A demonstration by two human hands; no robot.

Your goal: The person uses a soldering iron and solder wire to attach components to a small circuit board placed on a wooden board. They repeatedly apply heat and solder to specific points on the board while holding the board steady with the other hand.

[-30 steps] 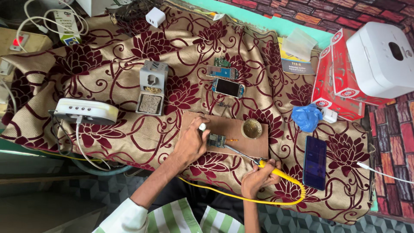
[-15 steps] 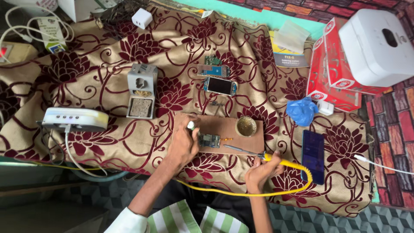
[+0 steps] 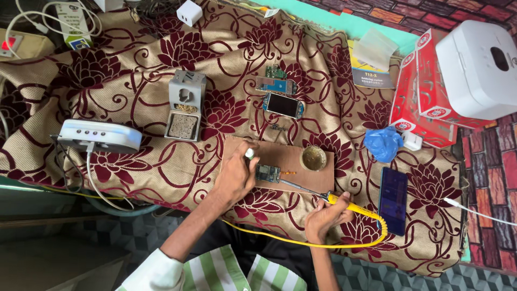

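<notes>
Wooden board: a flat brown slab lying on the flowered cloth, near the front edge of the table; it carries the work.
Circuit board: small and blue-green, lying flat on the wooden board, just right of the left hand.
Left hand: fingers curled shut around something small and white at the fingertips; what it is, I cannot tell. The hand rests on the wooden board and touches or nearly touches the circuit board's left edge.
Right hand: fingers closed around the yellow handle of the soldering iron, low on the near side, off the wooden board.
Iron tip: the thin metal shaft runs up and left from the handle, its point at or just beside the circuit board's right edge; actual contact is too small to tell.
Yellow cable: loops from the handle along the near edge, under both forearms.
Round tin: on the wooden board, right of the circuit board and beyond the shaft.
Doing it well: my judgement is that the left hand should pin the circuit board steady, the right wrist should rest on the cloth, and the cable should stay slack so it cannot tug the tip.
Nearby: grey iron stand far left, dark phone to the right.
</notes>
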